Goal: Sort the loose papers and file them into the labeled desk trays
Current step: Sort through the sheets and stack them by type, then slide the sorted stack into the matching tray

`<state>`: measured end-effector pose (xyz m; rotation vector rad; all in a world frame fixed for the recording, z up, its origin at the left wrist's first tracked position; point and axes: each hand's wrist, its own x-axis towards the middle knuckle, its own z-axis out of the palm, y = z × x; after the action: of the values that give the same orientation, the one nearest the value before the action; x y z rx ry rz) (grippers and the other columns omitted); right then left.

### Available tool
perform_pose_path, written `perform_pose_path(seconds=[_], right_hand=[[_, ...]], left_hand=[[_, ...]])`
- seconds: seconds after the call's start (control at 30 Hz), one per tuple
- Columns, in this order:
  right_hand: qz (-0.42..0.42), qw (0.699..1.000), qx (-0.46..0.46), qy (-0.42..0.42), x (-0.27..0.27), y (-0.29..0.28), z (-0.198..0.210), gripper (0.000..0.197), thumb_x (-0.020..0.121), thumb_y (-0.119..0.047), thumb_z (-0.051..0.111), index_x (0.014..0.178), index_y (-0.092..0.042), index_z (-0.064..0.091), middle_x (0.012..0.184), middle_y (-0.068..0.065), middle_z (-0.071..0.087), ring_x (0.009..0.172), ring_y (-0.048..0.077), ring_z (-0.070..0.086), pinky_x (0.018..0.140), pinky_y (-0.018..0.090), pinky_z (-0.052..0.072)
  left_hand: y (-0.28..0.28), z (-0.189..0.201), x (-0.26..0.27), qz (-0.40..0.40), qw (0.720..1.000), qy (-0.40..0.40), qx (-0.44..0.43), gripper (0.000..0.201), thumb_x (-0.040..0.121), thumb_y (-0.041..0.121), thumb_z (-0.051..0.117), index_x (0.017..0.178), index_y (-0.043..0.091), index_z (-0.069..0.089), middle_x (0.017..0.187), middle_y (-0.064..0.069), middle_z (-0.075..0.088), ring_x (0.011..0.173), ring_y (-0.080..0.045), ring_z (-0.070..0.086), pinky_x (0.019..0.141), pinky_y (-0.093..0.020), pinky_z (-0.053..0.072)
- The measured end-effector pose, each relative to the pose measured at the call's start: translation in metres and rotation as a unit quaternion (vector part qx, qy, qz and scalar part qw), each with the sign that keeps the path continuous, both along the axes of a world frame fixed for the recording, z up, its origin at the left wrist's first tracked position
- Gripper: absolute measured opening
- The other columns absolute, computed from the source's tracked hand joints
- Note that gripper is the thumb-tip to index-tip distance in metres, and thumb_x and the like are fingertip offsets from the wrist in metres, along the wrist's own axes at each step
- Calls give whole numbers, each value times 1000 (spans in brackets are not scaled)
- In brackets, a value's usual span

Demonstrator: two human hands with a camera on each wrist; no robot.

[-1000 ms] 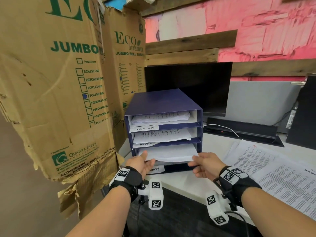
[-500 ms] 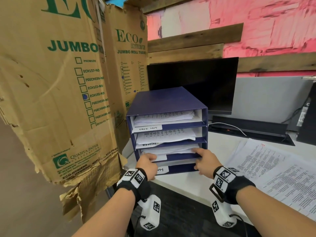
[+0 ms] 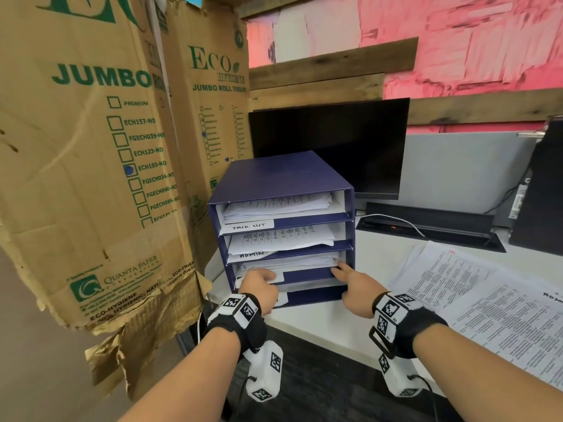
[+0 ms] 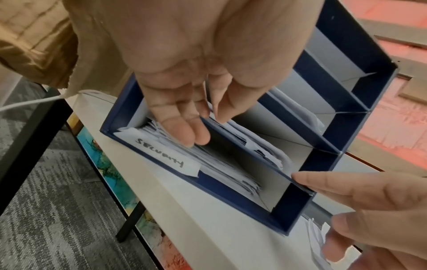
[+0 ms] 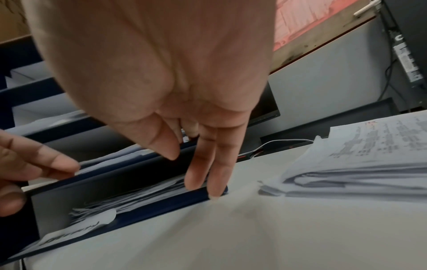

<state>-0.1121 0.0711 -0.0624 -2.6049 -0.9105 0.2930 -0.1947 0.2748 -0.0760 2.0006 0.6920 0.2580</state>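
A dark blue four-slot tray unit (image 3: 283,175) stands on the white desk (image 3: 341,324), with papers in every slot. Labels read TASK LIST (image 3: 248,226), ADMIN (image 3: 251,254) and, on the bottom slot, SECURITY (image 4: 166,155). My left hand (image 3: 257,281) rests on the left front of the third slot and covers its label. Its fingers (image 4: 184,127) reach into the bottom slot, its thumb above the shelf edge. My right hand (image 3: 350,278) touches the slot's right front corner with straight fingers (image 5: 203,164). The third slot's papers (image 3: 292,260) lie fully inside. Neither hand holds anything.
A spread stack of printed loose papers (image 3: 487,300) lies on the desk to the right. Behind the trays stand a dark monitor (image 3: 329,141) and a black strip with a white cable (image 3: 393,220). Tall cardboard boxes (image 3: 91,147) crowd the left side.
Both hands slid a bundle of sheets forward into the third slot. It stuck out a second ago and now lies inside, with the hands at the slot's front edge.
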Motion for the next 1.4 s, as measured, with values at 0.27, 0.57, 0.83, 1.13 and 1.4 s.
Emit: perform_pose_path(seconds=[0.27,0.57,0.83,1.13,1.4], right_hand=[[-66,997,-18,29,-29,-60,8,48,91,-5,40,137,-19,50,142,4,47,130,22,44,108,29,34],[-197,978,-53,34,-24,-187,-2,29,90,-11,50,113,-18,66,123,1,62,111,21,58,92,27,45],[-197,969,-116,93,-21,-272,-11,47,93,-11,40,137,-26,48,150,-2,36,138,21,34,113,31,27],[-139,973,-91,159,2,-300,-6,52,89,-4,46,131,-32,56,153,-8,31,141,14,27,115,26,15],[-148,973,-18,176,13,-317,-10,41,87,-8,50,117,-33,65,143,-15,45,135,7,37,112,22,20]], left_hand=[[-41,10,-4,-37,999,-4,37,33,86,-3,43,83,24,62,101,-12,65,76,-30,62,62,-32,55],[-144,-9,32,-157,985,-6,77,32,86,-5,43,87,14,69,106,-10,68,97,-34,65,83,-37,54],[-218,-26,78,-216,953,103,184,42,87,25,57,128,17,53,128,-7,57,114,-26,55,98,-32,46],[-239,-34,121,-157,930,187,274,82,73,71,49,133,15,41,133,-9,50,126,-31,38,102,-44,38],[-236,-21,133,-152,944,165,243,62,59,50,75,106,16,56,107,-5,54,102,-29,54,94,-44,48]])
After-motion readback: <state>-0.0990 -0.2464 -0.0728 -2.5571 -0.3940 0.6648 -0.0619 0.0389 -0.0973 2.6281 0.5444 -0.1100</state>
